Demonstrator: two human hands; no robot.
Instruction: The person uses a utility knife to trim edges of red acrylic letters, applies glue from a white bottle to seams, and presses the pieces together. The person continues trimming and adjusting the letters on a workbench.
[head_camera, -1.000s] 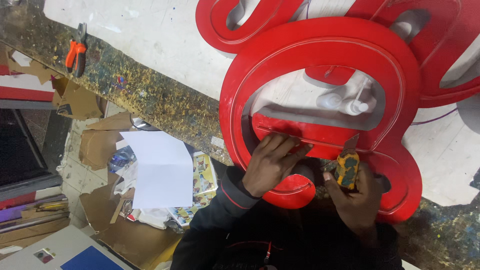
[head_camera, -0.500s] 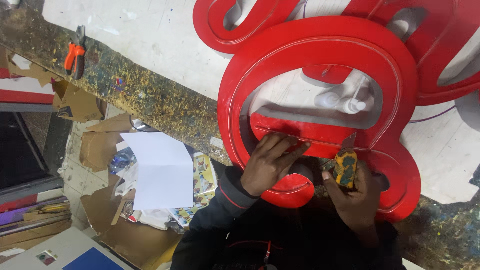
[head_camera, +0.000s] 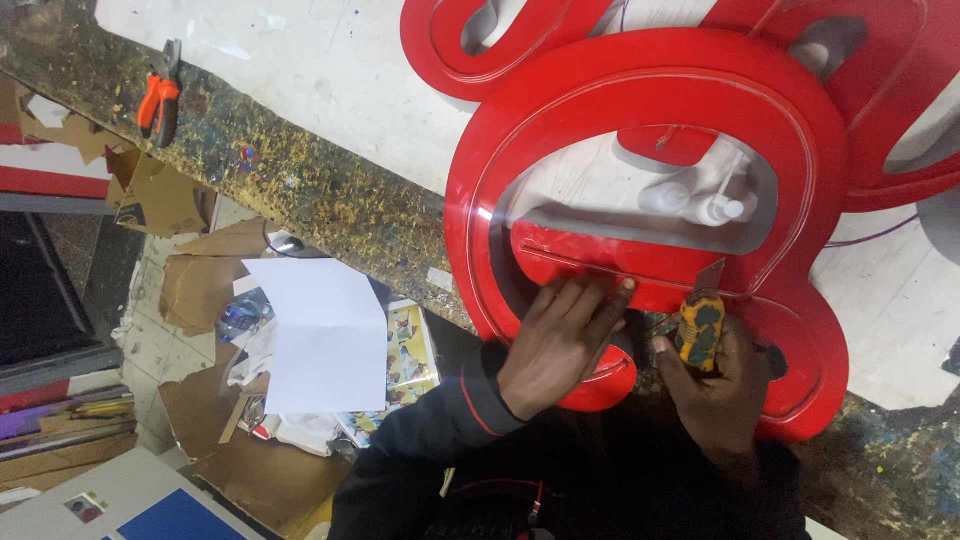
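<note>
A large red plastic sign letter (head_camera: 660, 90) lies flat on a paint-spattered workbench (head_camera: 300, 190). My left hand (head_camera: 560, 340) presses flat on the letter's lower inner bar, fingers spread. My right hand (head_camera: 715, 385) grips a small knife with a yellow-green handle (head_camera: 700, 328); its blade touches the red edge just right of my left fingertips. Through the letter's opening I see two white bottle-like shapes (head_camera: 700, 200) on a white sheet.
Orange-handled pliers (head_camera: 160, 100) lie at the bench's far left. More red letters (head_camera: 900, 90) overlap at the top right. Below the bench edge, the floor holds cardboard scraps (head_camera: 190, 280), a folded white paper (head_camera: 325, 335) and printed sheets.
The view has drifted slightly. Both hands stay in nearly the same place on the letter, the knife still at the red edge.
</note>
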